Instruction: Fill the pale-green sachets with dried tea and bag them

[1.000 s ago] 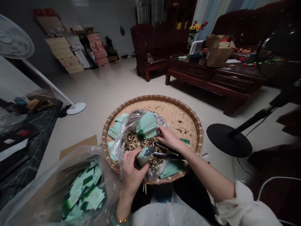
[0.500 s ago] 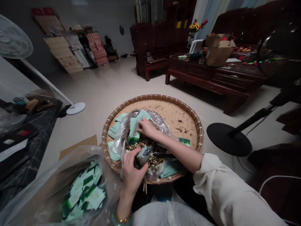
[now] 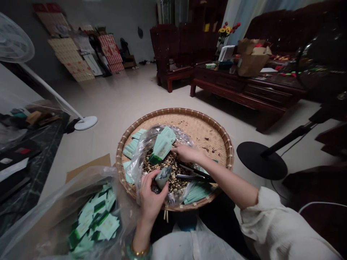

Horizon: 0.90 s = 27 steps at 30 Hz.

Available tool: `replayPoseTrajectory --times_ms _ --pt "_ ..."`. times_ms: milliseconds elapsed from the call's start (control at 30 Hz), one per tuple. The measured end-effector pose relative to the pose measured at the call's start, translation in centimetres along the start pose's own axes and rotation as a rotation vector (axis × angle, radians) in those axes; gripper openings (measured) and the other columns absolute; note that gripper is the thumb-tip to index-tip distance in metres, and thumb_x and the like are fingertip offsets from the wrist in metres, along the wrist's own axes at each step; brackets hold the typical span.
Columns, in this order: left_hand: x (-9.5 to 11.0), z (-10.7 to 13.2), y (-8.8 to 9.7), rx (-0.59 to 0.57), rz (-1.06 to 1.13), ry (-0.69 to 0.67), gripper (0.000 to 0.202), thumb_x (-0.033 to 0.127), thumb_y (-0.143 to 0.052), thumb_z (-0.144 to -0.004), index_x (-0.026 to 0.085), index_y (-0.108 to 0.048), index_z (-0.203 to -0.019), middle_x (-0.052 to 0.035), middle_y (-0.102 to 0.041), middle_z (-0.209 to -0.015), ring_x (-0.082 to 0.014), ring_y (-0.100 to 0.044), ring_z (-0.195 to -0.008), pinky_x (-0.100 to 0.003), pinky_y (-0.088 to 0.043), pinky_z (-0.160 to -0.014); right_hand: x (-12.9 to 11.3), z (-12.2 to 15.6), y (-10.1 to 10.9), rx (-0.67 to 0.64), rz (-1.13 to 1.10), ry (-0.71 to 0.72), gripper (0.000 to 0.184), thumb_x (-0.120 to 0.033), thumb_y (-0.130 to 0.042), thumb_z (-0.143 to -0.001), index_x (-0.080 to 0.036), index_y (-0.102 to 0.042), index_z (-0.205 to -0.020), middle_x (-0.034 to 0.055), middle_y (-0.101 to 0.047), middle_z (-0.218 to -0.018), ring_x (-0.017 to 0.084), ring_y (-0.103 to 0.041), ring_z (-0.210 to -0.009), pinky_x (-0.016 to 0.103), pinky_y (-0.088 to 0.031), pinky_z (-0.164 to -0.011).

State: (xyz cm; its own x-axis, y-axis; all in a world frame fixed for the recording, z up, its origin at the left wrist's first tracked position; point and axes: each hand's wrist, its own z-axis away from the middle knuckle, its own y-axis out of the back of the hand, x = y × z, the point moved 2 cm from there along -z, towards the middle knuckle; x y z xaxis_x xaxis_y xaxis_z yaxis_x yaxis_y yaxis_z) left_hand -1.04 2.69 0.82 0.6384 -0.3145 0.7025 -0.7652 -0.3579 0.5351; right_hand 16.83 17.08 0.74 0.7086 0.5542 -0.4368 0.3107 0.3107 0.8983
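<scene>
A round woven tray (image 3: 217, 124) holds a clear plastic bag (image 3: 141, 155) of dark dried bits (image 3: 173, 169). My left hand (image 3: 150, 196) pinches a small open green packet (image 3: 163, 177) over the bits. My right hand (image 3: 187, 153) reaches into the bag, fingers curled beside a leaning stack of green packets (image 3: 162, 146); what they grip is hidden. Dark tongs (image 3: 193, 175) lie across the bits under my right forearm.
More green packets (image 3: 199, 193) lie flat on the tray. A plastic bag of filled packets (image 3: 94, 224) sits at lower left. A white fan stand (image 3: 85, 122) is left, a black fan base (image 3: 261, 160) right, a dark wooden table (image 3: 244, 90) behind.
My right hand swung left with the packet stack, then drew back right, leaving the stack leaning in the bag. My left hand kept its packet, which now stands more upright.
</scene>
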Motion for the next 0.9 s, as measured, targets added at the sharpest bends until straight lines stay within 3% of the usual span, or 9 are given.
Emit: replayPoseTrajectory --times_ms 167,333,533,700,900 --pt "0.1 0.1 0.1 0.0 -0.003 0.002 0.032 0.023 -0.064 -0.075 0.019 -0.059 -0.106 -0.0081 -0.064 -0.103 -0.0229 -0.062 -0.096 -0.039 -0.052 -0.083 -0.7 -1.1 0.1 -0.027 -0.005 0.038 0.057 -0.003 -0.069 -0.058 -0.021 -0.066 -0.113 0.0102 -0.06 -0.114 0.026 -0.058 -0.101 0.029 -0.046 -0.084" --pt "-0.2 0.1 -0.2 -0.006 0.037 0.019 0.034 0.023 -0.065 -0.075 0.019 -0.058 -0.108 -0.0083 -0.063 -0.104 -0.0227 -0.062 -0.097 -0.039 -0.053 -0.083 -1.0 -1.1 0.0 -0.095 0.061 0.081 0.054 -0.005 -0.069 -0.06 -0.024 -0.068 -0.11 0.0077 -0.054 -0.121 0.022 -0.061 -0.094 0.026 -0.047 -0.079" --pt "-0.5 0.1 -0.3 -0.004 0.081 0.041 0.035 0.024 -0.065 -0.075 0.02 -0.058 -0.109 -0.0086 -0.062 -0.105 -0.0229 -0.062 -0.099 -0.039 -0.053 -0.084 -1.0 -1.4 -0.2 -0.06 0.092 0.109 0.039 -0.007 -0.066 -0.063 -0.02 -0.072 -0.098 0.0074 -0.065 -0.107 0.022 -0.062 -0.091 0.024 -0.045 -0.075" --pt "-0.6 0.1 -0.1 -0.012 0.078 0.063 0.034 0.024 -0.065 -0.076 0.02 -0.058 -0.108 -0.0088 -0.062 -0.107 -0.0225 -0.062 -0.099 -0.038 -0.053 -0.084 -0.2 -1.5 0.4 -0.055 -0.068 0.044 0.036 -0.005 -0.064 -0.061 -0.019 -0.074 -0.092 0.0026 -0.072 -0.085 0.018 -0.064 -0.08 0.022 -0.045 -0.07" --pt "-0.3 -0.3 -0.2 0.005 0.071 0.07 0.034 0.025 -0.066 -0.075 0.019 -0.058 -0.107 -0.0082 -0.063 -0.104 -0.0213 -0.062 -0.094 -0.033 -0.055 -0.076 0.5 -0.3 2.3 -0.008 -0.406 -0.075 0.026 -0.009 -0.062 -0.066 -0.015 -0.074 -0.087 -0.0005 -0.07 -0.071 0.014 -0.062 -0.065 0.022 -0.047 -0.062"
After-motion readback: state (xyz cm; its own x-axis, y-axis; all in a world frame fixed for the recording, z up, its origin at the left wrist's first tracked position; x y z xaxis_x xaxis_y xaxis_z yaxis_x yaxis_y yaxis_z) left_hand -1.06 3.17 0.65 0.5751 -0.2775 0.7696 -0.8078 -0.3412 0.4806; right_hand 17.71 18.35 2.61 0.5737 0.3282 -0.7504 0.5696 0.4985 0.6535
